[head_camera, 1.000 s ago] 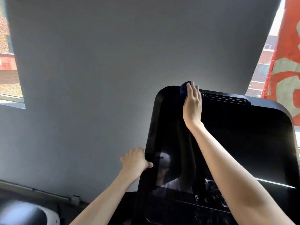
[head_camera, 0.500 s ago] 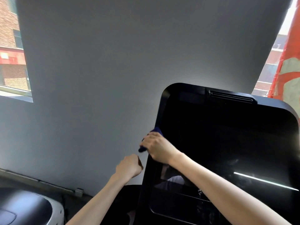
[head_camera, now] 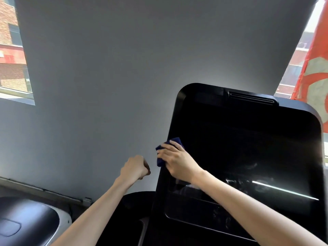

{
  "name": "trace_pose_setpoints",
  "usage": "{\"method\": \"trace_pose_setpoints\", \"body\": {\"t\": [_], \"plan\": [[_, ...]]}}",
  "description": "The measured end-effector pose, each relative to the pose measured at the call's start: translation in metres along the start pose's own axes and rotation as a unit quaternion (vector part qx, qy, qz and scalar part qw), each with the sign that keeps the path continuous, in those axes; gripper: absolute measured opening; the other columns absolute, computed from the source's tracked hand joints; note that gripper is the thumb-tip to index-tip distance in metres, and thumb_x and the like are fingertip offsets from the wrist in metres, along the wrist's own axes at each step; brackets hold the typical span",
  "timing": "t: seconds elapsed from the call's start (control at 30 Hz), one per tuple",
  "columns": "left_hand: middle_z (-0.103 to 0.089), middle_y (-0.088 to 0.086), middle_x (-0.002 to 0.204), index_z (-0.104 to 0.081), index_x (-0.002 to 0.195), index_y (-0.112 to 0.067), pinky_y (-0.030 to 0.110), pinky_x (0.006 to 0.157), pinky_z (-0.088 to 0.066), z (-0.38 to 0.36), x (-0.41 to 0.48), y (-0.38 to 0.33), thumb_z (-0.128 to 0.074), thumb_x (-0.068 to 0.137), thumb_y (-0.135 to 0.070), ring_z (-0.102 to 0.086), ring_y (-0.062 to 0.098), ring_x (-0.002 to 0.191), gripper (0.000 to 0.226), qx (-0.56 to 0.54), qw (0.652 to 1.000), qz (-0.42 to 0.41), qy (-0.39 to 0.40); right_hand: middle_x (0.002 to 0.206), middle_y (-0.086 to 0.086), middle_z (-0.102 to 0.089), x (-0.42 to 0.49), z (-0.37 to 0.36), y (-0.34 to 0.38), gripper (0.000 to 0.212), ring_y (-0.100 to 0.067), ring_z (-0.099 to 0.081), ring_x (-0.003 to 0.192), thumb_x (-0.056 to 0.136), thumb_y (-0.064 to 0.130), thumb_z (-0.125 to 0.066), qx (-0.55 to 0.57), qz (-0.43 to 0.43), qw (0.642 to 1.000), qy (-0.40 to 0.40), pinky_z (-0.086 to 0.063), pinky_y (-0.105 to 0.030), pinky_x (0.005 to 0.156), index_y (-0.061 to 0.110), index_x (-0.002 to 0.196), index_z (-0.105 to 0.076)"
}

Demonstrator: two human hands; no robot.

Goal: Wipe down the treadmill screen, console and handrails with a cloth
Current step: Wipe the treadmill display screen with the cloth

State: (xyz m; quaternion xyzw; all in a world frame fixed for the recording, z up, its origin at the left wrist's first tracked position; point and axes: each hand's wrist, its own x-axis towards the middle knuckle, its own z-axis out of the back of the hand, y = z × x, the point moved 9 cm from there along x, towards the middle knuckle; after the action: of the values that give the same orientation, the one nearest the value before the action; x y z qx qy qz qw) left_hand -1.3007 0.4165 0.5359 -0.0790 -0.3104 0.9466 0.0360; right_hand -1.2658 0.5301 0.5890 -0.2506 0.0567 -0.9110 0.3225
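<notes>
The treadmill's big black screen [head_camera: 248,148] fills the right half of the head view, tilted, with a vent slot along its top. My right hand [head_camera: 174,159] holds a dark blue cloth [head_camera: 160,160] against the screen's left edge, about halfway up. The cloth pokes out above and to the left of my fingers. My left hand [head_camera: 134,168] hangs in a loose fist just left of the screen edge, a short gap away, touching nothing and holding nothing. The console below the screen [head_camera: 204,221] is dark. No handrail shows.
A grey wall [head_camera: 124,68] stands behind the screen. Windows open at the far left [head_camera: 12,59] and far right, with a red and white banner [head_camera: 317,73] outside. Part of a black and white machine [head_camera: 26,222] sits at the bottom left.
My right hand slid the cloth from the screen's top edge down its left side. My left hand let go of the screen's left edge and drew back into a fist.
</notes>
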Motion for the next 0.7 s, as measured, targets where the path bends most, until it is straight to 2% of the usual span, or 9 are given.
{"method": "trace_pose_setpoints", "body": {"t": [0.03, 0.1, 0.2, 0.3, 0.4, 0.47, 0.6, 0.7], "plan": [[-0.069, -0.003, 0.07, -0.065, 0.072, -0.023, 0.032, 0.078, -0.054, 0.005, -0.002, 0.001, -0.062, 0.08, -0.018, -0.069, 0.017, 0.077, 0.01, 0.001, 1.0, 0.002, -0.018, 0.118, 0.005, -0.065, -0.014, -0.013, 0.015, 0.038, -0.016, -0.049, 0.125, 0.08, 0.02, -0.043, 0.033, 0.015, 0.998, 0.044, -0.014, -0.031, 0.115, 0.016, 0.109, -0.067], [-0.066, -0.007, 0.063, -0.063, 0.071, -0.025, 0.035, 0.086, -0.05, 0.016, -0.007, 0.002, -0.062, 0.083, -0.026, -0.067, 0.015, 0.079, 0.013, 0.005, 0.998, 0.004, -0.065, 0.124, 0.007, -0.061, -0.032, -0.029, 0.034, 0.044, -0.014, -0.043, 0.13, 0.082, 0.026, -0.034, 0.072, 0.056, 0.99, 0.112, -0.013, -0.03, 0.116, 0.019, 0.113, -0.064], [-0.065, -0.007, 0.062, -0.067, 0.079, -0.023, 0.039, 0.092, -0.045, 0.024, -0.012, 0.002, -0.06, 0.087, -0.031, -0.066, 0.015, 0.078, 0.014, 0.016, 0.996, 0.001, -0.093, 0.127, 0.008, -0.06, -0.02, -0.022, 0.027, 0.038, -0.012, -0.045, 0.128, 0.086, 0.023, -0.041, 0.029, 0.116, 0.986, 0.116, -0.014, -0.028, 0.115, 0.023, 0.116, -0.064], [-0.068, -0.005, 0.066, -0.069, 0.082, -0.017, 0.039, 0.091, -0.047, 0.02, -0.016, 0.002, -0.055, 0.09, -0.033, -0.066, 0.016, 0.076, 0.023, 0.012, 0.997, 0.0, -0.071, 0.12, 0.005, -0.065, 0.031, 0.013, -0.026, 0.032, -0.016, -0.054, 0.12, 0.084, 0.017, -0.048, -0.027, 0.026, 0.999, 0.012, -0.015, -0.028, 0.111, 0.021, 0.107, -0.068], [-0.07, -0.004, 0.07, -0.067, 0.083, -0.015, 0.041, 0.091, -0.049, 0.018, -0.017, 0.006, -0.05, 0.092, -0.034, -0.066, 0.017, 0.077, 0.027, 0.007, 0.998, 0.01, -0.064, 0.134, 0.002, -0.055, 0.066, 0.034, -0.073, 0.034, -0.015, -0.038, 0.134, 0.09, 0.015, -0.052, -0.047, -0.093, 0.994, -0.013, -0.006, -0.029, 0.115, 0.017, 0.122, -0.059], [-0.071, -0.004, 0.072, -0.066, 0.082, -0.015, 0.041, 0.09, -0.049, 0.019, -0.015, 0.01, -0.049, 0.092, -0.032, -0.066, 0.018, 0.079, 0.026, -0.001, 0.997, 0.013, -0.07, 0.133, 0.0, -0.056, 0.067, 0.034, -0.074, 0.033, -0.016, -0.037, 0.134, 0.089, 0.012, -0.052, -0.021, -0.118, 0.992, -0.031, -0.007, -0.031, 0.115, 0.017, 0.121, -0.06], [-0.071, -0.005, 0.071, -0.064, 0.077, -0.018, 0.039, 0.088, -0.051, 0.016, -0.013, 0.01, -0.048, 0.09, -0.021, -0.067, 0.019, 0.081, 0.021, -0.038, 0.997, 0.017, -0.068, 0.113, 0.001, -0.067, 0.008, -0.004, -0.004, 0.041, -0.02, -0.055, 0.118, 0.078, 0.013, -0.037, 0.017, -0.025, 1.0, -0.008, -0.019, -0.032, 0.11, 0.016, 0.104, -0.068], [-0.071, -0.005, 0.067, -0.065, 0.079, -0.017, 0.037, 0.084, -0.055, 0.01, -0.013, 0.001, -0.045, 0.088, -0.016, -0.068, 0.017, 0.074, 0.021, -0.05, 0.997, 0.001, -0.054, 0.126, 0.006, -0.06, -0.049, -0.041, 0.05, 0.036, -0.016, -0.042, 0.131, 0.084, 0.017, -0.046, 0.036, 0.05, 0.998, 0.032, -0.015, -0.033, 0.115, 0.018, 0.117, -0.062]]}}
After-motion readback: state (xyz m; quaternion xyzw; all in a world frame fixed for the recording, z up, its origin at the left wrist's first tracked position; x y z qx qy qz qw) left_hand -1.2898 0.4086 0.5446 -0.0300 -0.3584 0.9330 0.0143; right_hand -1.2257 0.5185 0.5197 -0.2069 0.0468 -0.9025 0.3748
